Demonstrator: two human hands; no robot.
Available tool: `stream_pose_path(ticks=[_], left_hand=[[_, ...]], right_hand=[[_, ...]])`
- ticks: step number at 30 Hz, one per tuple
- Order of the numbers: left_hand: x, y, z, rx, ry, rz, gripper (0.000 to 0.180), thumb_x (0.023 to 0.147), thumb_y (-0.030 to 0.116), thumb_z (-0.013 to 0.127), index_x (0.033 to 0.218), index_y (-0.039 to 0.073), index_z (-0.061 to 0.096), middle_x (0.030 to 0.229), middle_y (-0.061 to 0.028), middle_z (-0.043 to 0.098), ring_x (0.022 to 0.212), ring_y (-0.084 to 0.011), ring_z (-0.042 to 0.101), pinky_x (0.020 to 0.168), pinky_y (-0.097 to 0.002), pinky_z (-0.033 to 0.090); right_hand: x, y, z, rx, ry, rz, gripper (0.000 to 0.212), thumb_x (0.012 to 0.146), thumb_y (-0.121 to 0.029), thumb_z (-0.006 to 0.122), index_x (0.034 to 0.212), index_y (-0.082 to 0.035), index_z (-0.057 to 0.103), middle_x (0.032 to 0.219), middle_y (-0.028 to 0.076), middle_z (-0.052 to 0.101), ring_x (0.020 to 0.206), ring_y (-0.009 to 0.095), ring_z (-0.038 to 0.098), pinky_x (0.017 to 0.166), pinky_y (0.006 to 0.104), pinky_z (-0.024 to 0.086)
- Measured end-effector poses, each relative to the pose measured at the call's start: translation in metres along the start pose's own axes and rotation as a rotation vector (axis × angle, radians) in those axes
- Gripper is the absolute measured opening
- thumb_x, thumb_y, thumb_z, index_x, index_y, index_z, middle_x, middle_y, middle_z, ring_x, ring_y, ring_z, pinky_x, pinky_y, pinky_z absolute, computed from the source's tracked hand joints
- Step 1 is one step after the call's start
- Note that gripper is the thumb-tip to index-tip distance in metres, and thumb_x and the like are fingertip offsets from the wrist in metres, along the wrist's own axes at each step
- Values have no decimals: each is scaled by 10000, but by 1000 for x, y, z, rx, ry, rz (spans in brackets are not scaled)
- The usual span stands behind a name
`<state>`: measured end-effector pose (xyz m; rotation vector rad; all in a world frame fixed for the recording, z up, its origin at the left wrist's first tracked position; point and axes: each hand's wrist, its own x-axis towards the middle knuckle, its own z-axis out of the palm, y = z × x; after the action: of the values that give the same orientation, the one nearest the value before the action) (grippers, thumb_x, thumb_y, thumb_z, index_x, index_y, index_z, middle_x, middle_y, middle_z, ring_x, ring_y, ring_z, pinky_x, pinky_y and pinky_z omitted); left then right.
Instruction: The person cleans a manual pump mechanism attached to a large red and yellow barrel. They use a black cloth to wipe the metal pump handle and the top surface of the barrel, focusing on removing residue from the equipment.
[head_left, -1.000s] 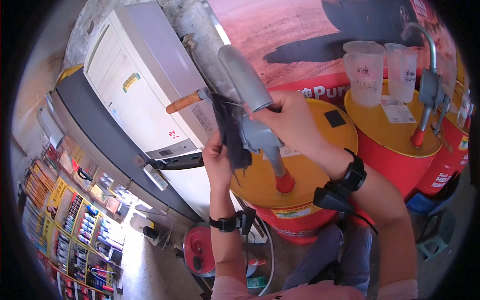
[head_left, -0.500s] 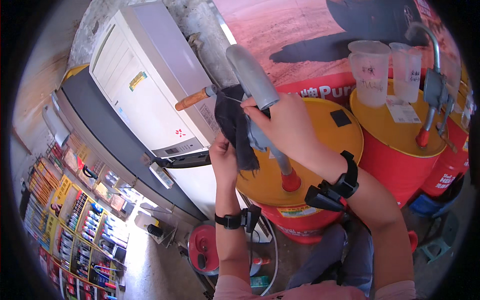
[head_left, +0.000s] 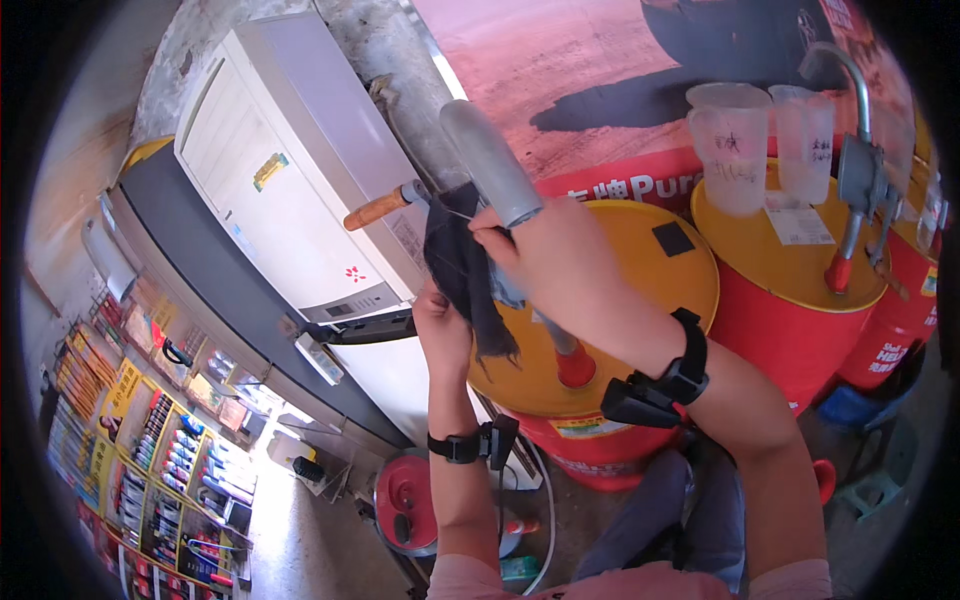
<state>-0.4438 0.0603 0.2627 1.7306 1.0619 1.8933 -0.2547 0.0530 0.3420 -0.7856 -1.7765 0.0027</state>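
Note:
A dark cloth (head_left: 458,245) hangs over the body of a grey hand-crank drum pump, whose curved spout (head_left: 490,160) rises above my right hand. The pump's wooden crank handle (head_left: 378,207) sticks out to the left. My left hand (head_left: 440,318) is closed at the cloth's left edge, pinching it. Around the pump behind the spout, my right hand (head_left: 560,250) has its thumb and fingers closed on the cloth's upper right edge. The spout hides part of that hand. Below, the pump's pipe enters a red collar (head_left: 575,367) on a yellow-topped red drum (head_left: 650,285).
Another drum (head_left: 800,330) to the right carries two clear plastic jugs (head_left: 730,150) and a second pump (head_left: 860,175). A white cabinet-like appliance (head_left: 290,190) stands left of my hands. Shelves of small bottles (head_left: 160,450) line the far left. A red-lidded container (head_left: 405,500) sits below.
The whole view has shifted slightly. My hands keep nearly the same hold on the cloth, whose hanging end sits slightly lower against the pump.

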Motion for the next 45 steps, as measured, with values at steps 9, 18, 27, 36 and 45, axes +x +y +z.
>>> stream_pose_path(ticks=[9, 18, 27, 36, 45], left_hand=[[-1, 5, 2, 10, 7, 2, 202, 921, -41, 595, 1112, -14, 657, 1066, -40, 714, 905, -117, 657, 820, -277, 521], [2, 2, -1, 15, -41, -10, 249, 944, -42, 558, 1172, -4, 649, 1046, -23, 705, 914, -83, 629, 830, -245, 500], [4, -4, -1, -22, -4, -42, 363, 959, -59, 513, 1320, -89, 535, 1161, -113, 683, 1075, -150, 631, 955, -269, 469], [-58, 2, 47, -104, 435, -32, 343, 1005, 55, 518, 1339, -24, 509, 1293, -109, 578, 1172, -183, 562, 1020, -313, 426], [-107, -11, 42, -318, 402, -216, 230, 951, -8, 609, 1180, 17, 604, 950, 8, 605, 914, -77, 576, 840, -220, 453]], right_hand=[[-11, -3, 18, 6, 191, -197, 92, 864, -136, 645, 891, -52, 671, 738, 141, 656, 641, 320, 669, 559, 408, 531], [-10, -16, 12, -230, -24, -74, 63, 841, -112, 627, 866, -54, 627, 690, 132, 631, 654, 304, 682, 563, 389, 543], [-51, -29, -1, -237, -236, -63, 99, 811, -83, 621, 896, -34, 613, 863, 111, 659, 741, 278, 698, 614, 360, 551], [-117, -5, 17, 39, -37, -80, 240, 837, -60, 676, 1078, -54, 677, 961, 72, 650, 736, 264, 680, 607, 347, 546], [-164, 30, 6, 188, -212, -49, 240, 843, -36, 693, 1079, -76, 704, 981, 93, 677, 762, 263, 683, 642, 345, 546]])
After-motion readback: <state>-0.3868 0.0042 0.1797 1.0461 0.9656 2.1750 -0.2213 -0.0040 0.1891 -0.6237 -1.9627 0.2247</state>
